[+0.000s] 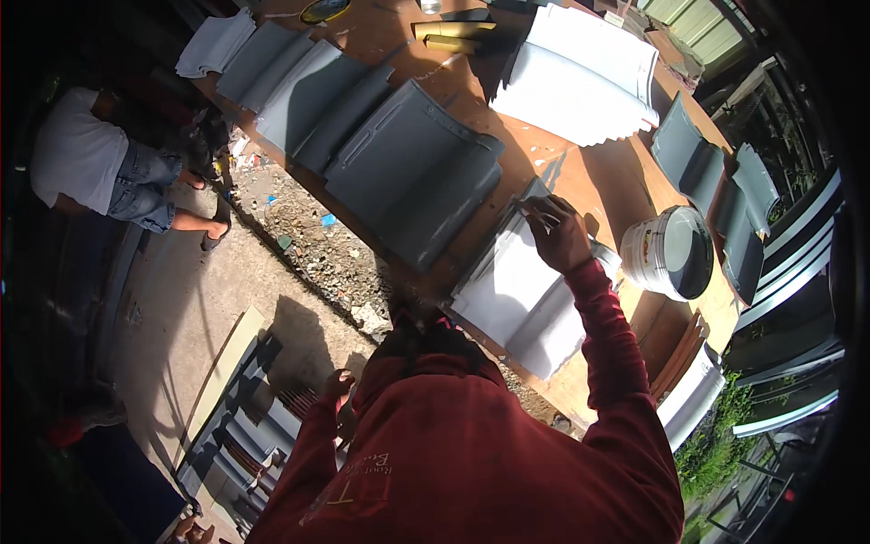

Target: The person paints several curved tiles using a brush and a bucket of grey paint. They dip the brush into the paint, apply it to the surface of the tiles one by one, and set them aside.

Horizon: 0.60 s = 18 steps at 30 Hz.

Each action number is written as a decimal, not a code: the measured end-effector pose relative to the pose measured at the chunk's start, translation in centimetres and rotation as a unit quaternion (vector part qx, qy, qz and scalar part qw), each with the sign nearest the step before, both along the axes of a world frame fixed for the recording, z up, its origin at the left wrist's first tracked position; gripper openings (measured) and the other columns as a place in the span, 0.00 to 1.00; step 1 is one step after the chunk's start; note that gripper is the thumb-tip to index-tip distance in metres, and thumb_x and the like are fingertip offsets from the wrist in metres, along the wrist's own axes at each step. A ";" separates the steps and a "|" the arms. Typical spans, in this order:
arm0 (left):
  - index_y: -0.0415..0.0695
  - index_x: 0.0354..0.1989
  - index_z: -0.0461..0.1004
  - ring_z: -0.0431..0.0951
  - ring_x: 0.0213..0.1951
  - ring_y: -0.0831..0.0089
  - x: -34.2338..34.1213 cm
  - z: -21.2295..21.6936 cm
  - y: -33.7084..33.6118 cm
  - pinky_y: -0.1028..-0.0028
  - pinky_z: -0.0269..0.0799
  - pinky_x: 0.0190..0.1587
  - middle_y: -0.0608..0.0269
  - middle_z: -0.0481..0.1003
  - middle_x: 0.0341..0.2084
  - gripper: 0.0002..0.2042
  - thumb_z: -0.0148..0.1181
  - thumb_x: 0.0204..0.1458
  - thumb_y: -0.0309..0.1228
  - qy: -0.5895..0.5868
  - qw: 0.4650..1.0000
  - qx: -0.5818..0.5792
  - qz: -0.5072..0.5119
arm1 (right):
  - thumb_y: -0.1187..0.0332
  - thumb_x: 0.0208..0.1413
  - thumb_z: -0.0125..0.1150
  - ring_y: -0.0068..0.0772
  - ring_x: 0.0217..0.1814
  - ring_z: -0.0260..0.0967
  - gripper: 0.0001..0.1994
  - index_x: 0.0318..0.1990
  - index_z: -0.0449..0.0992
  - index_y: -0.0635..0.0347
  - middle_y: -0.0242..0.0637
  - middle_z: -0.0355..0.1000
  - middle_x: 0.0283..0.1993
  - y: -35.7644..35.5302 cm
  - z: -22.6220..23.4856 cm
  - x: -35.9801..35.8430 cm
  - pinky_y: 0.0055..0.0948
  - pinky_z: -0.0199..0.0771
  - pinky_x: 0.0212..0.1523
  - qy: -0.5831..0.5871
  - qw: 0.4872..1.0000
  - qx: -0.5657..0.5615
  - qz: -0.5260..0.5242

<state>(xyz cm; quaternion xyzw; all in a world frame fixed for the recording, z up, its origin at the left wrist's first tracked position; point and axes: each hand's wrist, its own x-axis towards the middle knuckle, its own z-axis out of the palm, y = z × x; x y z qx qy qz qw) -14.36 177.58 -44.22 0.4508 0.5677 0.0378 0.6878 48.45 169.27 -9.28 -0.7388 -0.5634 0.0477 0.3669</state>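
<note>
My right hand (559, 238) is over the far edge of a roof tile with a bright white face (512, 286), at the table's near edge. Its fingers are bent and closed round a small pale thing too unclear to name. A white bucket (648, 252) with grey paint inside stands on the table just right of that hand. Down at my left side hangs my left hand (341, 384), fingers apart, with nothing seen in it. A large dark grey roof tile (408, 172) lies left of the white-faced one.
More grey and white tiles (308, 95) line the wooden table (507, 172). A white tile stack (580, 77) sits at the back, grey tiles (698, 168) at the right. Several tiles (245, 444) rest on a low rack behind my left. A person in a white shirt (80, 145) is at far left.
</note>
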 end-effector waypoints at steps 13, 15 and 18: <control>0.38 0.48 0.74 0.76 0.35 0.74 0.4 -0.3 -0.4 0.74 0.73 0.38 0.62 0.76 0.33 0.14 0.64 0.53 0.22 0.074 0.993 0.017 -0.091 | 0.78 0.53 0.63 0.52 0.44 0.79 0.09 0.43 0.80 0.64 0.47 0.79 0.39 -0.2 1.3 -0.5 0.38 0.79 0.44 0.039 0.996 -0.079 0.029; 0.37 0.50 0.74 0.77 0.37 0.73 -1.3 -1.3 -0.5 0.74 0.74 0.40 0.60 0.77 0.35 0.16 0.65 0.53 0.25 0.099 0.989 0.049 -0.098 | 0.78 0.54 0.63 0.51 0.44 0.79 0.09 0.43 0.81 0.63 0.47 0.79 0.42 0.5 1.6 0.0 0.38 0.79 0.44 0.052 0.994 -0.024 -0.093; 0.37 0.52 0.74 0.77 0.38 0.71 0.1 -0.7 0.1 0.72 0.74 0.40 0.58 0.77 0.36 0.18 0.65 0.52 0.26 0.092 0.992 0.020 -0.086 | 0.75 0.55 0.64 0.50 0.44 0.79 0.10 0.45 0.82 0.61 0.46 0.79 0.43 0.0 -0.3 -1.3 0.36 0.79 0.44 0.079 0.994 -0.074 -0.010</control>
